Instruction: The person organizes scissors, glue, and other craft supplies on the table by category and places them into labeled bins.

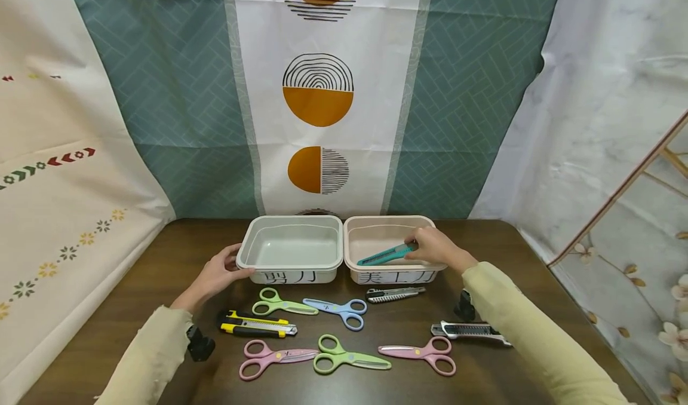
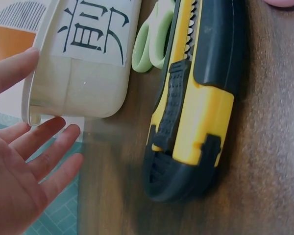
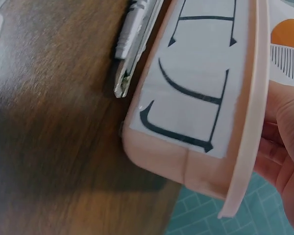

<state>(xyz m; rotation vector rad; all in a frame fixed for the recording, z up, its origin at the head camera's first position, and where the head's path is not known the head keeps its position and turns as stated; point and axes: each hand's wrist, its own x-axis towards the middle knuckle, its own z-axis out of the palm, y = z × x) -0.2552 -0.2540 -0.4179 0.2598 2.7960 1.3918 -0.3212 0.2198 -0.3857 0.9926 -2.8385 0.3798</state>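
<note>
My right hand (image 1: 418, 247) pinches a teal utility knife (image 1: 386, 254) and holds it slanted over the front of the pink bin (image 1: 376, 223), just above its rim. In the right wrist view the bin's labelled front wall (image 3: 201, 88) fills the frame, and my fingers (image 3: 283, 147) show behind its rim; the knife is hidden there. My left hand (image 1: 232, 266) rests with straight fingers (image 2: 49, 147) at the front left corner of the grey-white bin (image 1: 290, 223), which holds nothing.
On the brown table (image 1: 537, 261) before the bins lie a yellow-black utility knife (image 1: 255, 324), two silver utility knives (image 1: 394, 294) (image 1: 470, 330) and several scissors: green (image 1: 282, 303), blue (image 1: 338, 310), pink (image 1: 274, 357), green (image 1: 349, 358), pink (image 1: 421, 354). Patterned cloths hang behind.
</note>
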